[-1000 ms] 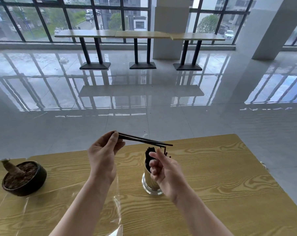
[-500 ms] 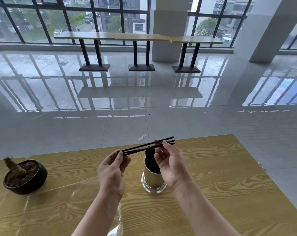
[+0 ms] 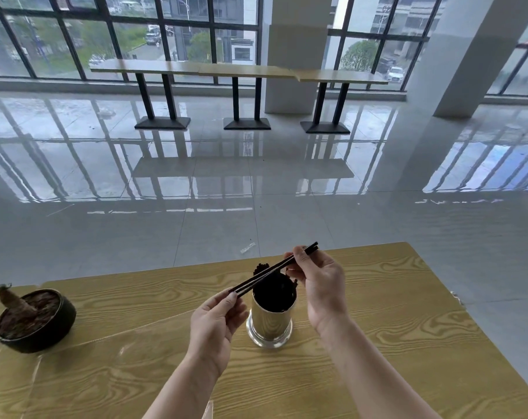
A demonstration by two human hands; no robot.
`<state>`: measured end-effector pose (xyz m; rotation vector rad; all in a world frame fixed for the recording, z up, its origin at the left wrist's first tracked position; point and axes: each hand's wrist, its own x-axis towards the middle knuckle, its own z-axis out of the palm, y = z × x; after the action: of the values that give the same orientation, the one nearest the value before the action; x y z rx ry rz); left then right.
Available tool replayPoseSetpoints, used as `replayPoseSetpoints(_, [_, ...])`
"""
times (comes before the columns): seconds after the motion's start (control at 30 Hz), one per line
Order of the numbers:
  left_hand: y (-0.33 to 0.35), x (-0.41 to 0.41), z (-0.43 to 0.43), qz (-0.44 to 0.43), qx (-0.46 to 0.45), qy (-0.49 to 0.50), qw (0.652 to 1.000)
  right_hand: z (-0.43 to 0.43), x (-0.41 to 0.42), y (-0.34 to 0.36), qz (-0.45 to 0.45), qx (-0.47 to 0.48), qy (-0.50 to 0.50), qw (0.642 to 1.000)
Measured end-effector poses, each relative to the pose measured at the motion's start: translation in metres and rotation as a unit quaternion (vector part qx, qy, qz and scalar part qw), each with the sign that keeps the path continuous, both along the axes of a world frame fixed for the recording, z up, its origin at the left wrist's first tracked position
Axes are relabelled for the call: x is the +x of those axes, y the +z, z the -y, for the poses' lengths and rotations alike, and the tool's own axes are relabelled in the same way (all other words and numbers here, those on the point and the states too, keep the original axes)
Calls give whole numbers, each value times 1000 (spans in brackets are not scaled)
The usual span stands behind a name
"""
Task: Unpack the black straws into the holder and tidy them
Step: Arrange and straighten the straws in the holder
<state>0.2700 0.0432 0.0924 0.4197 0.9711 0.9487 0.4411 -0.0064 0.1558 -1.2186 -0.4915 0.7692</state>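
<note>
A shiny gold metal holder [image 3: 270,320] stands on the wooden table [image 3: 377,328], with several black straws [image 3: 274,290] packed upright inside it. Two more black straws [image 3: 264,275] lie side by side in the air just above the holder's mouth, slanting up to the right. My left hand [image 3: 217,325] pinches their lower left end. My right hand [image 3: 320,284] pinches them near the upper right end, to the right of the holder.
A dark round pot [image 3: 34,322] with soil and a stub of plant sits at the table's left side. A clear plastic wrapper [image 3: 75,367] lies flat on the table, left of my left arm. The table's far edge is just behind the holder.
Both hands have shifted right with the two straws. The straws' right end has risen, so they tilt more steeply. My right hand has slid to their upper right end.
</note>
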Motion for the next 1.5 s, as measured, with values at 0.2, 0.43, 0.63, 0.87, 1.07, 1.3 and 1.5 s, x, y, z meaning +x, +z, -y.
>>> replayPoseSetpoints(0.2, [-10,-1,-3,-148,76,-60,984,0,35,12,204,4,-41,978])
replayPoseSetpoints(0.43, [-16,4,-3,-363,206,-121,901,-4,33,-16,381,-127,1,916])
replayPoseSetpoints(0.63, [-18,19,-5,-453,288,-189,822,-15,19,-36,420,-192,62,885])
replayPoseSetpoints(0.87, [-26,32,0,-488,338,-226,772,-25,13,-51,463,-245,80,848])
replayPoseSetpoints(1.07, [-26,41,1,-508,341,-207,763,-24,5,-55,527,-189,66,826])
replayPoseSetpoints(1.3, [-29,44,10,-560,374,-189,715,-9,12,-53,592,-106,45,798])
replayPoseSetpoints(1.5, [-25,49,13,-582,390,-196,687,15,38,-67,471,-170,-11,865])
